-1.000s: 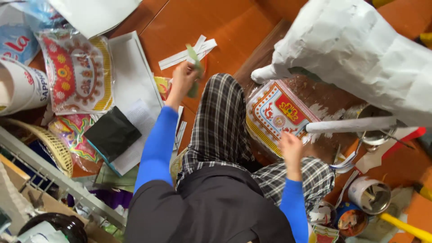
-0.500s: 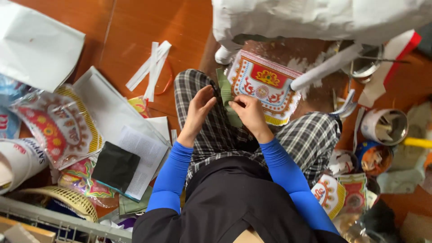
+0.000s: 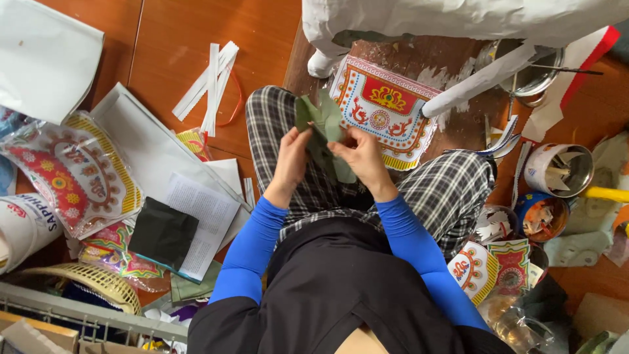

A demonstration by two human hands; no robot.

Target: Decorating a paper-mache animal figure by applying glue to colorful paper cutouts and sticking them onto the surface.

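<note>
Both of my hands meet over my lap on a folded piece of green paper [image 3: 325, 134]. My left hand [image 3: 292, 159] pinches its left edge and my right hand [image 3: 360, 159] grips its right side and lower part. I sit cross-legged in checked trousers, with blue sleeves down to my wrists. Just beyond my hands, a red, white and yellow patterned paper sheet [image 3: 383, 111] lies on a dark wooden board [image 3: 419, 60].
White paper strips [image 3: 208, 85] and a red rubber band lie on the orange floor at the upper left. Patterned sheets in plastic [image 3: 65, 170], a black square [image 3: 164, 233] and white papers lie left. A white papered figure [image 3: 458, 19] stands ahead. Tins with scraps [image 3: 557, 170] sit right.
My left hand came back from the floor with the green paper and my right hand left the patterned sheet. Both hands now hold the green paper together over my lap.
</note>
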